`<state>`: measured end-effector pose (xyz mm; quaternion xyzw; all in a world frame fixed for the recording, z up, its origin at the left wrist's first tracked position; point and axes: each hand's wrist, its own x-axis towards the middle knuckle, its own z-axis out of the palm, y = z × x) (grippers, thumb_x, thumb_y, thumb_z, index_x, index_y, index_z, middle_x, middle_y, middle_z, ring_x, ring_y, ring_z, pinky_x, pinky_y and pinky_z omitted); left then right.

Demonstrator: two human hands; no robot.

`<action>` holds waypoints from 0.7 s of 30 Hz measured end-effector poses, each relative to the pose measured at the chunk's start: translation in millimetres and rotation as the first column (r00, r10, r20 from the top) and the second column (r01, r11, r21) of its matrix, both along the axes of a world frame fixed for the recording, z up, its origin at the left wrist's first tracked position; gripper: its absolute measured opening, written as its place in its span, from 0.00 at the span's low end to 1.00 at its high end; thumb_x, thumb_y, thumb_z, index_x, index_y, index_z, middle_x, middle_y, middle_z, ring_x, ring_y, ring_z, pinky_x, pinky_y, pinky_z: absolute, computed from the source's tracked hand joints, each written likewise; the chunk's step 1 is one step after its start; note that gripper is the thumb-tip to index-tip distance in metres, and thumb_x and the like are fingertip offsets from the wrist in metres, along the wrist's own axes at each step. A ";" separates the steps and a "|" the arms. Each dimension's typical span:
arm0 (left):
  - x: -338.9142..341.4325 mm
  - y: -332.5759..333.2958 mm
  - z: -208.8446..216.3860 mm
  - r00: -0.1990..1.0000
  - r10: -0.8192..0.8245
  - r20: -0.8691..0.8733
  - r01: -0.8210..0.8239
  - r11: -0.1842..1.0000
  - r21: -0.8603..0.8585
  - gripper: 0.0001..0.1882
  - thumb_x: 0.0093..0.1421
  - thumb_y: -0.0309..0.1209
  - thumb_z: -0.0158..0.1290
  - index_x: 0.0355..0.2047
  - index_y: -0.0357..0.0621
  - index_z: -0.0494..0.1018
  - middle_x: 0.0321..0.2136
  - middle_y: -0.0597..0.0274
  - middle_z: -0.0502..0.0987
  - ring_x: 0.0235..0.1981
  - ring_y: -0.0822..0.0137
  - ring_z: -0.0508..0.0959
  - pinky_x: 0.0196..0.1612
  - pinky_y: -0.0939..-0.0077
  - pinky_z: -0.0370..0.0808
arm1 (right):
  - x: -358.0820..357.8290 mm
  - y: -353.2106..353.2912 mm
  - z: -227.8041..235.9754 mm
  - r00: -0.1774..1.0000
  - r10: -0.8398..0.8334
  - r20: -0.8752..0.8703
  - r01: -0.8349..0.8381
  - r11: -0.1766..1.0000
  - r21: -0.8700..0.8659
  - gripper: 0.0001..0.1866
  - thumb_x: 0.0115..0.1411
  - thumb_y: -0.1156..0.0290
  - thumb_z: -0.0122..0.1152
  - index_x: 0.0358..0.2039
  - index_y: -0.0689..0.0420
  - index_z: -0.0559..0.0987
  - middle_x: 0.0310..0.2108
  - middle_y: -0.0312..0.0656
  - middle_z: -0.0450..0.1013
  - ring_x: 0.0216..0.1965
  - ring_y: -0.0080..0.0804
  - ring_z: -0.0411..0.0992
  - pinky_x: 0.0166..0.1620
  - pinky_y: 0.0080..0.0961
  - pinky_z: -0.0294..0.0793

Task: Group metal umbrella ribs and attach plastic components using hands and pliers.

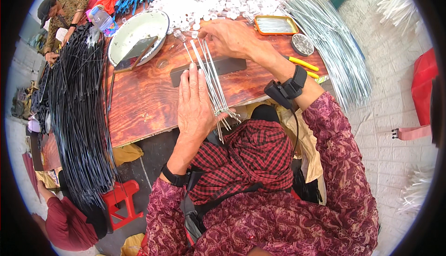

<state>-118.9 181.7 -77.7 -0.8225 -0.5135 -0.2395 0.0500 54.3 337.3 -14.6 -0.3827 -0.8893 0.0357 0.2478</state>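
Left hand (194,102) held thin white rods (212,72) across dark bar (237,65), right hand (231,37) near their upper tips, grip unclear; orange-rimmed tray (278,34) held silvery pins (276,25), round tin (304,54) held small bits (303,43)

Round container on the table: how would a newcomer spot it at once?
Find the wooden table, then the long sheaf of silver strips on its right side. Just left of the sheaf, nearer than the orange-rimmed tray, sits the container: small and round, unlike the rectangular tray.

Rods (211,72) between basin (149,25) and tray (275,33)
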 end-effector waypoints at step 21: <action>3.9 1.8 0.4 0.997 -0.025 0.078 0.020 0.998 0.064 0.66 0.39 0.61 0.69 0.67 0.28 0.53 0.67 0.33 0.55 0.67 0.34 0.58 0.65 0.48 0.64 | -20.7 -0.8 -6.4 0.998 -0.009 -0.066 0.006 0.999 -0.044 0.15 0.60 0.67 0.54 0.45 0.46 0.84 0.36 0.45 0.76 0.43 0.45 0.76 0.46 0.42 0.76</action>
